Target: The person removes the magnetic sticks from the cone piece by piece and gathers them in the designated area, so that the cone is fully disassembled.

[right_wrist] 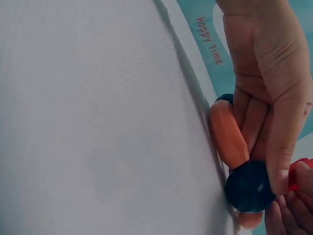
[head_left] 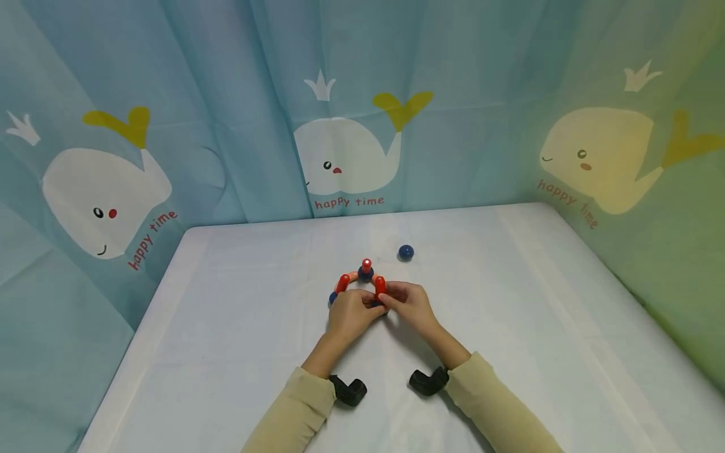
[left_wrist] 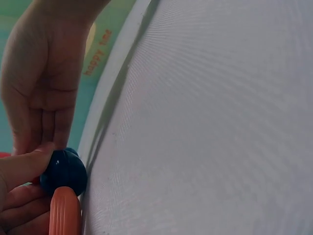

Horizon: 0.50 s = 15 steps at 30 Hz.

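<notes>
On the table stands a small ring of blue balls joined by curved orange rods, with red rods rising from the balls. My left hand [head_left: 348,314] pinches the nearest blue ball [right_wrist: 250,186], thumb pressed against its side. From the right, my right hand [head_left: 412,308] pinches an upright red rod [head_left: 380,286] over that ball. A curved orange rod [right_wrist: 227,134] runs off from the ball beside the left fingers. Farther back, another blue ball [head_left: 365,274] bears a red rod [head_left: 367,263]. At the ring's left is a third red rod [head_left: 342,283], its ball partly behind the left hand.
A loose blue ball [head_left: 406,252] lies behind the ring, to the right. Black wrist devices [head_left: 349,391] hang below both sleeves. A whale-print curtain [head_left: 249,126] stands along the back and sides of the white table [head_left: 238,302].
</notes>
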Tool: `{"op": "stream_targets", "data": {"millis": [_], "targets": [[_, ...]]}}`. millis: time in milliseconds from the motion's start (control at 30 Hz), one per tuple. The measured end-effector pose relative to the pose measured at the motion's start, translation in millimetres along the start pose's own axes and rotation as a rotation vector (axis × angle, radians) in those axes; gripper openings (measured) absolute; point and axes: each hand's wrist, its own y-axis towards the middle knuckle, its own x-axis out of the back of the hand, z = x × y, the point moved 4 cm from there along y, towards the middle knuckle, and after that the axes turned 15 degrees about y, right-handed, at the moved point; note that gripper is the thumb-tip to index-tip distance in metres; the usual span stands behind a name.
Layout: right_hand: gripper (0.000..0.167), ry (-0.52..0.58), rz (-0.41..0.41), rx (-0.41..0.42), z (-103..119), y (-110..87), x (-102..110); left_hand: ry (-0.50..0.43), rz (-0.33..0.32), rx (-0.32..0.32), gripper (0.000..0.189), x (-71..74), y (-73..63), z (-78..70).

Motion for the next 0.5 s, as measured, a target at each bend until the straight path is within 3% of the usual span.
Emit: {"op": "stream_targets", "data": {"millis": [133,267,500], "targets": [[0.028,0.074,-0.05,-0.09,-21,2.8,8,-0.009,0.051,0.03,0.018,-1.3,0.9,2.1],[0.032,0.145,-0.103,-0.175,-26,1.9,10,-0.021,0.064,0.05,0.022,-1.7,1.0,2.8],[0.034,0.207,-0.293,-0.181,-23,5.7,23,-0.04,0.062,0.045,0.024,-0.4,0.2,1.3]]}}
